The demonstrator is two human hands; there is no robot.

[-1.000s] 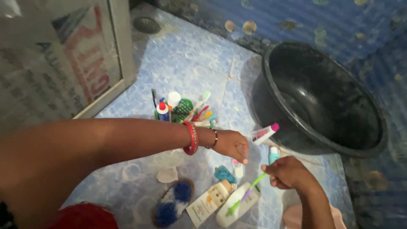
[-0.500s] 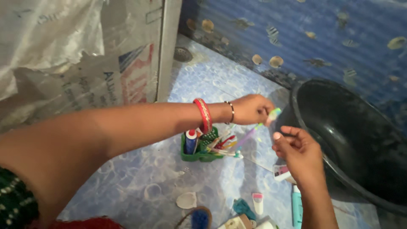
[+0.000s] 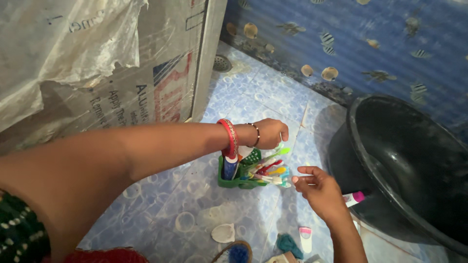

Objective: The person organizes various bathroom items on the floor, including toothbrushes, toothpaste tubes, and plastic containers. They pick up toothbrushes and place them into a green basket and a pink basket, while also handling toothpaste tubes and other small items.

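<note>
1. Green plastic caddy (image 3: 239,176) stands on the blue tiled floor (image 3: 253,97), holding toothbrushes (image 3: 270,168) and a blue tube (image 3: 230,168).
2. Left hand (image 3: 269,132) is clenched just above the brushes; whether it grips one, cannot tell.
3. Right hand (image 3: 317,190) hovers right of the caddy, fingers loose, holding nothing.
4. White tube with pink cap (image 3: 353,197) lies beside the black basin (image 3: 414,165); printed cardboard panel (image 3: 122,92) stands far left.

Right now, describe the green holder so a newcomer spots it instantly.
Start at the big black tub on the blue tiled floor; look to its left. Under the left hand sits the green holder, the only basket there, bristling with colourful toothbrushes.
</note>
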